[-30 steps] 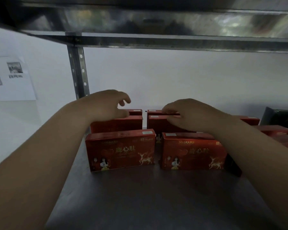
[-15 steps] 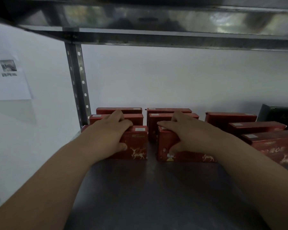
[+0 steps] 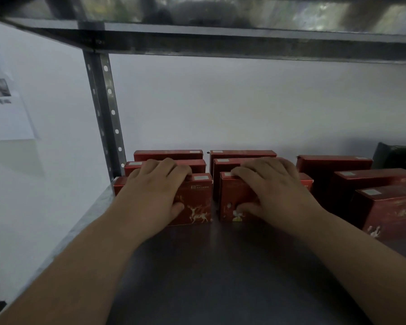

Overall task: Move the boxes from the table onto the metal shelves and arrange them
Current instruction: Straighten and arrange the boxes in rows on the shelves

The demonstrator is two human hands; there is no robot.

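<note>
both hands are in on the metal shelf (image 3: 197,277), one box each. left hand (image 3: 156,191) drapes over the front-left box (image 3: 195,202), fingers hooked across its top edge, thumb pressed on the deer-printed face. right hand (image 3: 277,191) mirrors it on the front-right box (image 3: 230,193), fingers over the top, thumb low on the front. each box stands on its long edge, long axis running left to right, parallel to the wall (image 3: 220,102), and sits straight ahead of the hand gripping it, so neither hand is the nearer. behind each, two rear boxes (image 3: 169,155) line up close, so the likely move is straight back, snugging the fronts in. a slim gap splits the two columns. off right a third column (image 3: 333,163) steps forward, with a dark box (image 3: 396,156) beyond. the shelf is dull grey steel, a perforated upright post (image 3: 103,109) at left, the upper shelf (image 3: 220,43) close overhead, a paper sheet (image 3: 5,113) on the white wall
</note>
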